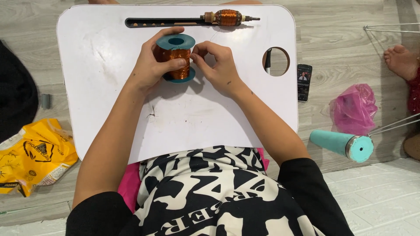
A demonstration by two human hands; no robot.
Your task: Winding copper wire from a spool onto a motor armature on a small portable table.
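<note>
Left hand [151,65] gripping a spool of copper wire [176,57] upright on a white lap table [109,52].
Right hand [218,65] pinches with narrow fingertips just beside the spool; a wound motor armature [227,18] lies along the table's far edge.

The left hand [151,65] wraps a teal spool of copper wire [176,57] standing upright on the white worktop [109,78]. The right hand [218,65], just beside it at three o'clock, pinches at the winding. At twelve o'clock lies a copper-wound armature [227,18].
</note>
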